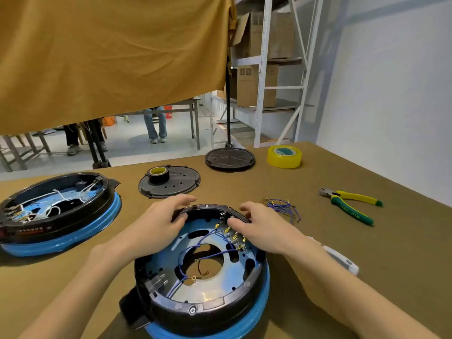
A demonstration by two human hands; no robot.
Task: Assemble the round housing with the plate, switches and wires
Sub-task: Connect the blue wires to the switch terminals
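- Head view: the round housing [203,285], black with a blue ring, sits on the counter [367,253] nearest the person, with blue wires [195,258] and yellow terminals [232,234] inside on its plate [171,255].
- The left hand [159,223] curls its grip over the far rim; the right hand [261,228] pinches the rim by the terminals.
- A second housing [58,211] lies left; loose wires [281,207] and pliers [349,201] lie right; a black cover [181,184] carries a tape roll [158,174].
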